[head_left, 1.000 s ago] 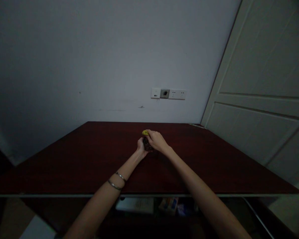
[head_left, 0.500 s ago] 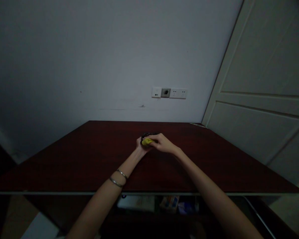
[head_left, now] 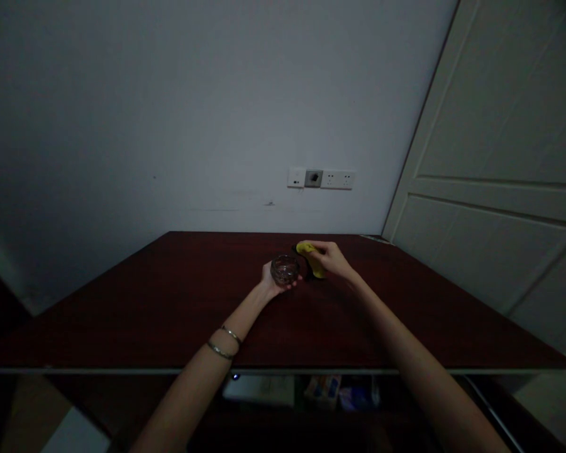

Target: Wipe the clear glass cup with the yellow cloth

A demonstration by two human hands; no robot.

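A small, round, clear glass bowl (head_left: 285,270) rests in my left hand (head_left: 270,279), whose fingers curl under and around it. Its open top faces up toward me. To the right of the bowl and apart from it, my right hand (head_left: 330,257) pinches a yellow cloth (head_left: 317,267) with a dark side or edge. Part of the cloth hangs down toward the tabletop. Both hands are above the middle of the dark red table (head_left: 179,296).
Behind the table stands a pale wall with a row of sockets (head_left: 329,179). A panelled door (head_left: 490,239) is on the right. Under the tabletop, a shelf holds a white flat object (head_left: 259,389), a patterned packet (head_left: 323,389) and a blue-purple packet (head_left: 356,396).
My right hand has drawn the yellow cloth out of the glass bowl, up and to the right. The bowl, covered before, now shows in my left hand, which has stayed nearly in place.
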